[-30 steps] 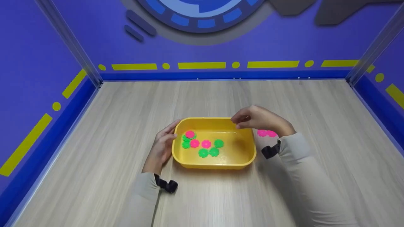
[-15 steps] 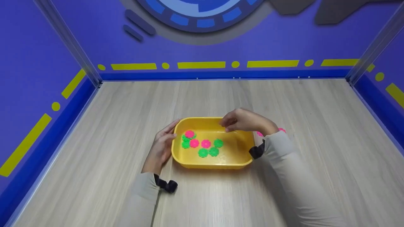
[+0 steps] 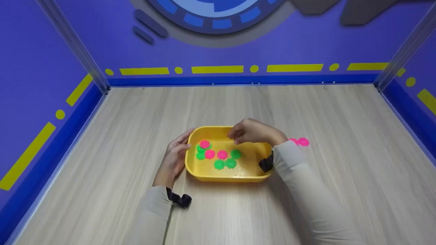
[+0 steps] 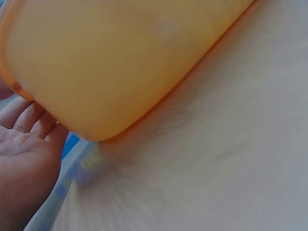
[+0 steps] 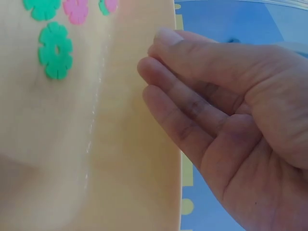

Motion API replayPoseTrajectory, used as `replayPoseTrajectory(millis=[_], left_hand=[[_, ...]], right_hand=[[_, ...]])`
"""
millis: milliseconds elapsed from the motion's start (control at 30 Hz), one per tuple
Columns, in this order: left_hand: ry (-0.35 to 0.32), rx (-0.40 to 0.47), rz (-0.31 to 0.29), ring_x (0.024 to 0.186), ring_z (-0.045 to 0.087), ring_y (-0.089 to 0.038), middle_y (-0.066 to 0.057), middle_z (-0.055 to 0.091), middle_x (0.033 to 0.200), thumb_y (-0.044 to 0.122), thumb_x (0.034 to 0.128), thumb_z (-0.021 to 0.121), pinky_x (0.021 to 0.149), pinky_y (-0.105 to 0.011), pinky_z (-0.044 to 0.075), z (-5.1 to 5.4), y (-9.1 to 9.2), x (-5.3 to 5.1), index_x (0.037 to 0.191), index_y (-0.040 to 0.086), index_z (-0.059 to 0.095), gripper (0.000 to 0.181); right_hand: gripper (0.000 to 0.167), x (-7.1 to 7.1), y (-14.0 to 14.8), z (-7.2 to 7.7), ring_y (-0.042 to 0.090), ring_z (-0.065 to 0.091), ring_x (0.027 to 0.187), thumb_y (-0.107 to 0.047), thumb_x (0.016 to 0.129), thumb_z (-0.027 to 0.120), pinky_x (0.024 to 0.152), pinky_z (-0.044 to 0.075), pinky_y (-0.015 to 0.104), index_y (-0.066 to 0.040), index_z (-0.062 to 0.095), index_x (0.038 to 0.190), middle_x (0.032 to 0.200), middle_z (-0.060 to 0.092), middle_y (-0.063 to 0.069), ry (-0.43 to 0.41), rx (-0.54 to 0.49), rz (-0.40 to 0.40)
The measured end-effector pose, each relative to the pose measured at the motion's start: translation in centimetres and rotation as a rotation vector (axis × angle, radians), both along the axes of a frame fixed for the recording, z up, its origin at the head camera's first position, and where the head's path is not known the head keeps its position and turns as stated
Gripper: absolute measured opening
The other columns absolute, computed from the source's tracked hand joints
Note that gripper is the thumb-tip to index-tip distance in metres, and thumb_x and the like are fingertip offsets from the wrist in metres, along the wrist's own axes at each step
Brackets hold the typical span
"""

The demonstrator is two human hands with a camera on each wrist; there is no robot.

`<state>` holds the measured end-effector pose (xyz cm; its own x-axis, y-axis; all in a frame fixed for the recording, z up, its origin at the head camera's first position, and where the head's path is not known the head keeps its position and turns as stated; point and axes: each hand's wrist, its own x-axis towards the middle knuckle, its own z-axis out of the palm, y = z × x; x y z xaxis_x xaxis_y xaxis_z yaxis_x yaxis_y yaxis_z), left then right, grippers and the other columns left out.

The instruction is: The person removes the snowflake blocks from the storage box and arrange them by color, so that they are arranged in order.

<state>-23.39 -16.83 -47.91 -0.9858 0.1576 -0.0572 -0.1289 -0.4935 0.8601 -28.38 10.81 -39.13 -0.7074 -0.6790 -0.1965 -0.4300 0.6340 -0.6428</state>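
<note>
A yellow plastic tub (image 3: 218, 178) stands on the table, with several green and pink notched flower-shaped discs on its floor. My left hand (image 3: 172, 160) holds the tub's left side, thumb at the rim and fingers along the outer wall; the left wrist view shows the palm beside the tub wall (image 4: 106, 72). Over the back right of the tub hovers my right hand (image 3: 253, 132), fingers loosely bent and thumb tip close to the index finger. In the right wrist view nothing shows in the right hand (image 5: 226, 106); a green disc (image 5: 55, 50) lies apart from it.
Two pink flower discs (image 3: 303, 142) lie on the wooden table (image 3: 218, 214) right of the tub, partly behind the right forearm. Blue-purple panels (image 3: 218, 56) with yellow marks enclose the table at the back and both sides.
My right hand has moved left along the tub's back rim, from its right corner toward the middle. The left hand, tub and discs look unmoved.
</note>
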Motion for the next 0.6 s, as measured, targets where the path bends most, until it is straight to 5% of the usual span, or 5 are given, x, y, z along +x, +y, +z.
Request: replayPoseTrajectory(millis=[600], left_hand=[[0.002, 0.006, 0.008, 0.141, 0.033, -0.024, -0.018, 0.034, 0.153, -0.012, 0.0828, 0.041, 0.115, -0.035, 0.029, -0.1, 0.0, -0.1, 0.145, -0.006, 0.034, 0.063]], right_hand=[[0.03, -0.5, -1.8, -1.7, 0.022, 0.067, 0.1, -0.007, 0.085, 0.069, 0.09, 0.055, 0.034, -0.002, 0.069, 0.115, 0.111, 0.071, 0.013, -0.043, -0.015, -0.005]])
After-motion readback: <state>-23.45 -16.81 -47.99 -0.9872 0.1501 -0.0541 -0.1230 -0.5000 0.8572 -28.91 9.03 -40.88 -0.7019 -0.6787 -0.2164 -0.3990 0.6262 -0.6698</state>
